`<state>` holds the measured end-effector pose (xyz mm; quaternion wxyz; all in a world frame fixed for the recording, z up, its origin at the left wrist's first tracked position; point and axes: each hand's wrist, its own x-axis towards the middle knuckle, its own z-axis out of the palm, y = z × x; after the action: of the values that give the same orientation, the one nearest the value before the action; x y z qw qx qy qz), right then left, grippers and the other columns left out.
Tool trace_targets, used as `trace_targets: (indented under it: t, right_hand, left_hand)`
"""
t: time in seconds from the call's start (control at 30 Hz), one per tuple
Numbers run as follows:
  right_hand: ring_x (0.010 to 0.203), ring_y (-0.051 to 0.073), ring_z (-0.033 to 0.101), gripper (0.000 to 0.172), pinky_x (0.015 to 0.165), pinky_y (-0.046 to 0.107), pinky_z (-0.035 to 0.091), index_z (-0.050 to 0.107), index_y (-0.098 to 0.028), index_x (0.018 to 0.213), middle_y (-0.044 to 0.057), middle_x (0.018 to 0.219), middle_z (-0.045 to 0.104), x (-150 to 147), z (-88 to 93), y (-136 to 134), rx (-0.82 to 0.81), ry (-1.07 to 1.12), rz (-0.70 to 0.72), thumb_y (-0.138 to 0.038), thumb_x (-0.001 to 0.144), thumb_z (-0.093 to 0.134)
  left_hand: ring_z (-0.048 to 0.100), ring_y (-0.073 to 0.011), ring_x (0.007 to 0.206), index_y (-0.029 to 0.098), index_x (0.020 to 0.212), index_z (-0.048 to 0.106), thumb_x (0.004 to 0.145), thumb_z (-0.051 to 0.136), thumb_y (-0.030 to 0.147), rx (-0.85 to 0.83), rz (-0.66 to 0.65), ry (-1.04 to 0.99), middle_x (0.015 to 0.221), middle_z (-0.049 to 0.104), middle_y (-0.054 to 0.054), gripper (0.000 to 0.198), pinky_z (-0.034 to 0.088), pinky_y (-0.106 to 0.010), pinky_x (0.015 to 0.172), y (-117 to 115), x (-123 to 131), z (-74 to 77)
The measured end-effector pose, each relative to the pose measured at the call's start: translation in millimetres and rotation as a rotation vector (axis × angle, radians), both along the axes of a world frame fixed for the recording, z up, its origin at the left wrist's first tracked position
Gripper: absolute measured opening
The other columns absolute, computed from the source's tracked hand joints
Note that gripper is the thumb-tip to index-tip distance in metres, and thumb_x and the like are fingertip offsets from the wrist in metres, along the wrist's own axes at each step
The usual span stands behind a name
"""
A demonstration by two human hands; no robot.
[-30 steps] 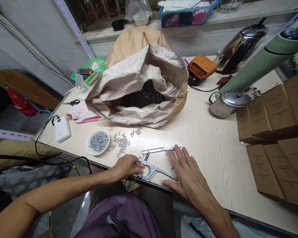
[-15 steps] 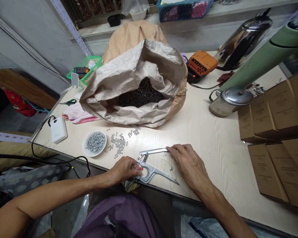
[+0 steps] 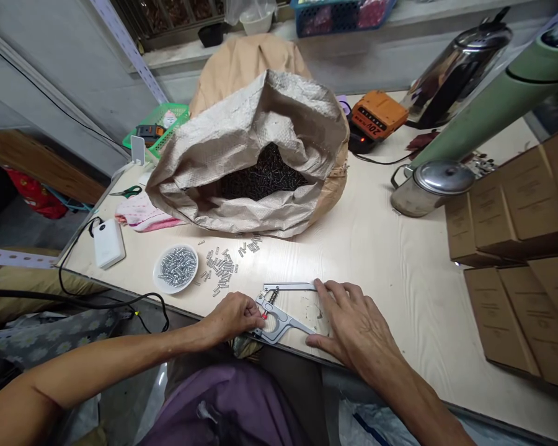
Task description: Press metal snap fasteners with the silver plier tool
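A metal hand press plier (image 3: 279, 310) lies at the near edge of the table (image 3: 390, 272). My left hand (image 3: 235, 317) is pinched at its jaw end, where a small red part shows; what the fingers hold is too small to name. My right hand (image 3: 353, 325) wraps round both handles of the plier, fingers over the upper one and thumb at the lower one. A white dish (image 3: 175, 268) of small silver metal pieces sits to the left, with several loose pieces (image 3: 221, 267) scattered beside it.
A large open sack (image 3: 255, 167) of dark small parts stands mid-table. Brown cardboard boxes (image 3: 516, 248) are stacked at the right, with a metal pot (image 3: 430, 186) and an orange charger (image 3: 376, 118) behind. A white power bank (image 3: 106, 241), pink cloth and green basket lie at the left.
My right hand has moved from the tip of the upper handle to close round both handles, and the handles have come nearer together. My left hand stays at the jaw.
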<state>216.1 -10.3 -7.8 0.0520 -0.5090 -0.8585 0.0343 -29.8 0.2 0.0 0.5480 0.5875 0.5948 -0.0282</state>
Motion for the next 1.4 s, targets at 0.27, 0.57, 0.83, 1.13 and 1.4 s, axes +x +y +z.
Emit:
trace_targets:
  t: [0.27, 0.57, 0.83, 1.13, 1.4]
  right_hand:
    - [0.082, 0.022, 0.046, 0.053, 0.066, 0.035, 0.030, 0.051, -0.018, 0.117, 0.009, 0.096, 0.058, -8, 6.1, -12, 0.015, -0.092, -0.041, -0.045, 0.073, 0.061]
    - [0.090, 0.023, 0.050, 0.044, 0.076, 0.036, 0.036, 0.052, -0.018, 0.114, 0.009, 0.102, 0.060, -15, 6.2, -24, 0.054, -0.063, -0.092, -0.036, 0.075, 0.063]
    - [0.079, 0.019, 0.051, 0.031, 0.069, 0.031, 0.041, 0.055, -0.016, 0.108, 0.007, 0.086, 0.059, -27, -0.7, -37, 0.094, 0.008, -0.207, -0.027, 0.079, 0.060]
    - [0.065, 0.015, 0.049, 0.017, 0.062, 0.027, 0.035, 0.055, -0.019, 0.074, 0.003, 0.068, 0.054, -34, -0.1, -45, 0.113, 0.024, -0.222, -0.018, 0.087, 0.045]
    - [0.062, 0.013, 0.046, 0.024, 0.060, 0.026, 0.032, 0.055, -0.020, 0.074, 0.001, 0.066, 0.052, -30, 4.6, -43, 0.030, 0.117, -0.170, -0.020, 0.091, 0.038]
  left_hand:
    - [0.042, -0.0088, 0.054, 0.013, 0.065, 0.059, 0.075, 0.060, 0.036, 0.169, -0.097, 0.107, 0.056, 0.049, 0.004, 0.026, 0.030, -0.020, 0.051, -5, -4, 0.0]
    - [0.042, -0.0270, 0.117, 0.014, 0.124, 0.042, 0.082, 0.060, 0.038, 0.915, -0.591, 0.140, 0.129, 0.048, -0.014, 0.052, 0.037, -0.039, 0.094, -7, 47, 3.4]
    - [0.048, -0.0213, 0.098, 0.014, 0.106, 0.049, 0.086, 0.055, 0.027, 0.811, -0.737, 0.165, 0.105, 0.055, -0.008, 0.024, 0.039, -0.034, 0.083, 4, 61, 1.8]
    - [0.048, -0.0204, 0.090, 0.017, 0.084, 0.054, 0.087, 0.054, 0.025, 0.831, -0.799, 0.122, 0.089, 0.055, -0.005, 0.009, 0.036, -0.032, 0.071, 3, 59, -7.2]
    - [0.050, -0.0205, 0.090, 0.017, 0.079, 0.054, 0.086, 0.055, 0.022, 0.812, -0.807, 0.088, 0.086, 0.056, -0.005, 0.009, 0.037, -0.032, 0.070, 5, 60, -9.0]
